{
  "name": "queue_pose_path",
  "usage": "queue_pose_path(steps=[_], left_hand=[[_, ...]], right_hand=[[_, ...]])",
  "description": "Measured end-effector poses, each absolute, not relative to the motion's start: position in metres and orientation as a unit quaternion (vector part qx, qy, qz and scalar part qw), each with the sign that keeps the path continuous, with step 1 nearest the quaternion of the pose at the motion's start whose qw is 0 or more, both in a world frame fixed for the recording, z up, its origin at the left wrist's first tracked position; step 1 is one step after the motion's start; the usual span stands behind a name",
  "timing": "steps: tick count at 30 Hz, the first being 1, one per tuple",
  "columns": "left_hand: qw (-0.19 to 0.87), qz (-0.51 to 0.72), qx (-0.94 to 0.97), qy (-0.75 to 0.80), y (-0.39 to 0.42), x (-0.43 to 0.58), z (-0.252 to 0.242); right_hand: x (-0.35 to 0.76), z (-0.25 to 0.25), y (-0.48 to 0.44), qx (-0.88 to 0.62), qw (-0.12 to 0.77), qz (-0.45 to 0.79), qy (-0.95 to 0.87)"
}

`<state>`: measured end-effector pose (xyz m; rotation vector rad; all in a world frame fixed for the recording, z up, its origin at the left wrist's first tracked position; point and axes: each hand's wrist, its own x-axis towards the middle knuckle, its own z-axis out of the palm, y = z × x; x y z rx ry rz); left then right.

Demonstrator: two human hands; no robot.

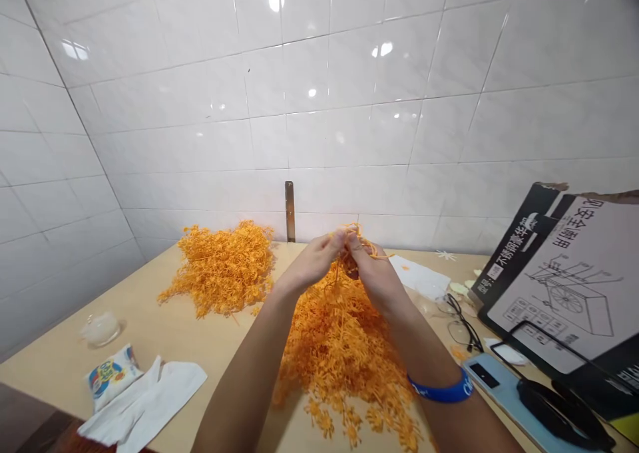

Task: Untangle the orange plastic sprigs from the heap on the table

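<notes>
My left hand (319,257) and my right hand (372,263) meet above the table, fingers pinched together. Both hold an orange plastic flower piece (372,248) with thin stems that stick out past the fingertips. Much of it is hidden behind the fingers. Right below the hands and between my forearms lies a big heap of the same orange plastic flower pieces (344,340). A second orange heap (224,267) stands farther back on the left, apart from my hands.
On the left are a clear jar (100,328), a tissue pack (112,373) and white tissues (150,396). To the right lie white paper (419,277), glasses (462,323), a light-blue phone (519,393), black headphones (564,416) and a printed cardboard box (564,287). A tiled wall (324,140) closes the back.
</notes>
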<state>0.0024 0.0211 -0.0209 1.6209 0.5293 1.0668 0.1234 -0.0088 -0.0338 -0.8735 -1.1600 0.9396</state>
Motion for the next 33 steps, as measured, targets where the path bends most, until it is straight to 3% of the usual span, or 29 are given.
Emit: queue_pose_path(steps=[6,9,13,18,21,26,33], left_hand=[[0.609,0.513,0.576,0.187,0.009,0.012,-0.013],[0.639,0.545,0.498,0.215,0.014,0.001,-0.008],[0.528,0.529,0.581,0.321,0.025,-0.012,-0.01],[0.363,0.416,0.731,0.401,0.033,-0.012,-0.021],[0.348,0.426,0.744,0.38,0.032,-0.014,-0.018],[0.418,0.433,0.757,0.255,0.012,-0.022,-0.004],[0.303,0.475,0.788,0.25,-0.007,-0.012,0.0]], right_hand=[[0.127,-0.033,-0.019,-0.285,0.629,0.338,-0.639],[0.133,-0.028,-0.03,-0.209,0.628,0.374,-0.649],[0.135,-0.021,-0.032,-0.2,0.677,0.442,-0.553],[0.133,-0.018,-0.024,-0.253,0.695,0.491,-0.459],[0.133,-0.018,-0.024,-0.258,0.693,0.5,-0.45],[0.135,-0.018,-0.025,-0.261,0.686,0.507,-0.452],[0.134,-0.018,-0.027,-0.216,0.655,0.528,-0.494]])
